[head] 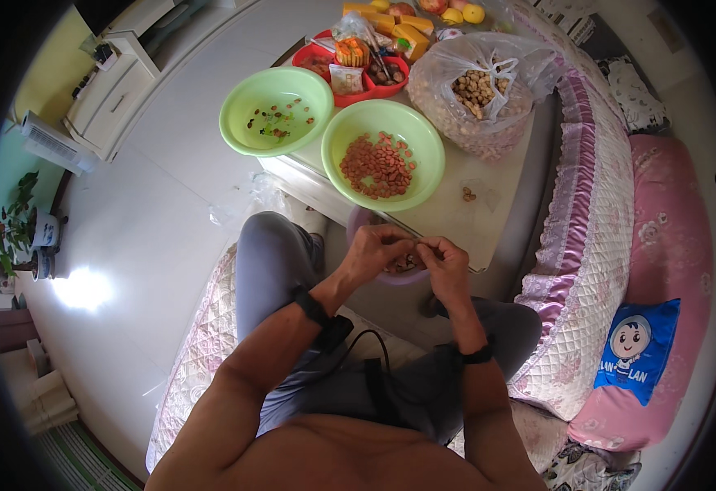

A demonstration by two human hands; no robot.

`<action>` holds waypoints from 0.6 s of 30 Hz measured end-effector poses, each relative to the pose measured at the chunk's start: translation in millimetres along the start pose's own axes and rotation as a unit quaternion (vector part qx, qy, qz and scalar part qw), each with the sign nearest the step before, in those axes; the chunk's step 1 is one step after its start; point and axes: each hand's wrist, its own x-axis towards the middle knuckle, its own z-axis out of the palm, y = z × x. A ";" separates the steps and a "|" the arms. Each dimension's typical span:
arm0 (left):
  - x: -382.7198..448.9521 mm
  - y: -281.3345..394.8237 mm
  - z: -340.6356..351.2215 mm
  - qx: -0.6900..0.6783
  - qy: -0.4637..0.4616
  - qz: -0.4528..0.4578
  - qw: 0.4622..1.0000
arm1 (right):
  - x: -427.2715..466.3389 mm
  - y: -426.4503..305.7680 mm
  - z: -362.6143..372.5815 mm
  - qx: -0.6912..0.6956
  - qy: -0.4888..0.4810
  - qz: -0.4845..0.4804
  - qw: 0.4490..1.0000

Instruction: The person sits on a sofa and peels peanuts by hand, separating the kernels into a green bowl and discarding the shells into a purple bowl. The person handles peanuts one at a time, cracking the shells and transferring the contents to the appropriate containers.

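Observation:
My left hand point(377, 253) and my right hand point(447, 264) meet at their fingertips over a purple basin point(402, 279). Between them they pinch something small that looks like a peanut, mostly covered by the fingers. Bits of shell show in the basin, which is partly hidden under my hands. Just beyond stands a light green basin point(428, 162) with many reddish shelled peanuts point(382, 169). A second green basin point(235, 116), to its left, has a few scattered kernels. At the right, a clear plastic bag point(434, 92) bulges with unshelled peanuts point(480, 89).
A red divided snack tray point(355, 99) and yellow boxes point(413, 40) crowd the table's far end. A few peanuts point(468, 194) lie on the tabletop point(450, 230) near its right side. A quilted sofa point(591, 245) runs along the right. Crumpled clear plastic point(265, 193) sits left of the table.

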 end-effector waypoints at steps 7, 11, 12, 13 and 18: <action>1.0 -11.2 -3.8 0.007 0.023 0.004 1.000 | -5.6 -1.0 10.9 0.017 0.014 -0.018 1.000; 0.7 -15.6 -3.2 0.000 0.016 -0.008 1.000 | -5.1 -2.3 13.0 -0.086 0.029 -0.052 0.995; 2.3 -18.0 -4.3 -0.002 0.014 -0.005 1.000 | -5.9 0.2 13.5 -0.086 0.033 -0.051 0.994; 3.6 -22.1 -4.2 -0.005 0.013 -0.003 1.000 | -7.4 2.9 14.1 -0.087 0.037 -0.050 0.994; 4.7 -23.3 -6.5 0.012 -0.005 0.000 1.000 | -6.3 17.3 13.6 -0.107 0.034 -0.051 0.992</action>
